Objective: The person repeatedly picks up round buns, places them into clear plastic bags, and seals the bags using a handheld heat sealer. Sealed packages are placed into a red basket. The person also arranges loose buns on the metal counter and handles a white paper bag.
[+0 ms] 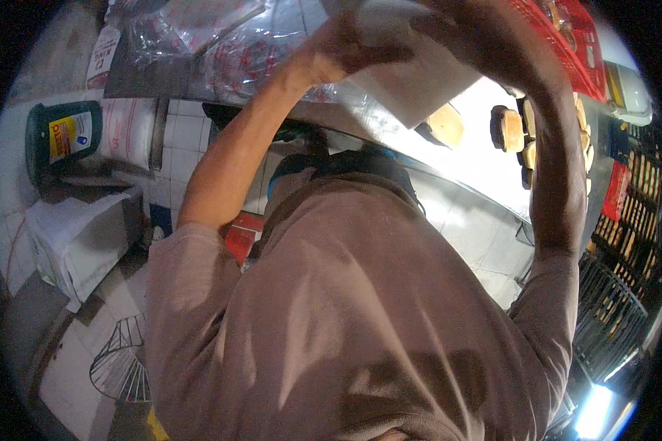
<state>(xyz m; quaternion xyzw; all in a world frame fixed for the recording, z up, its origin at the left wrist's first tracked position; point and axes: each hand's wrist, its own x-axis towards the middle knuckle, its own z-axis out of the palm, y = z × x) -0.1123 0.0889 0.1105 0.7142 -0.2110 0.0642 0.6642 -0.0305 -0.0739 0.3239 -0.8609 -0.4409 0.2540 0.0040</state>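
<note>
Both hands are dark and blurred at the top edge. My left hand [364,47] reaches in from the left, its fingers lying along a pale, translucent sheet or bag [419,91]. From the right, my right hand [438,27] meets the same sheet near its upper part; whether either hand grips it cannot be told. The sheet's lower corner overlaps a small bread loaf [447,125] on the brightly lit metal table [474,171]. More loaves, among them a browned one [511,130], sit to the right, partly hidden behind my right forearm.
Clear plastic bags with red print [243,60] lie at the table's left. A red plastic crate [574,49] stands at upper right. Racks with bread [634,220] are at the far right. A dark green bucket [66,143] and a white-covered box [83,237] are at left.
</note>
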